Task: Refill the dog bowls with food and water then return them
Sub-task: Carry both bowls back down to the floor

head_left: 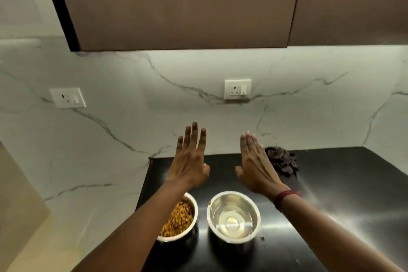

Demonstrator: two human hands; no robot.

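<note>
Both hands were up over the counter (pixel 331 183), empty, backs to camera. Left hand (pixel 188 161) had fingers spread wide; right hand (pixel 257 168) had fingers flat and together, with a red thread (pixel 284 197) on its wrist. Two steel bowls sat side by side on the black counter below the wrists, close but apart. Food bowl (pixel 189 203) on the left held yellow-brown kibble and was partly covered by the left forearm. Water bowl (pixel 234 216) on the right held clear water. Dark cloth (pixel 281 161) lay behind the right hand by the marble wall (pixel 110 139). Two sockets (pixel 237 89) on that wall.
</note>
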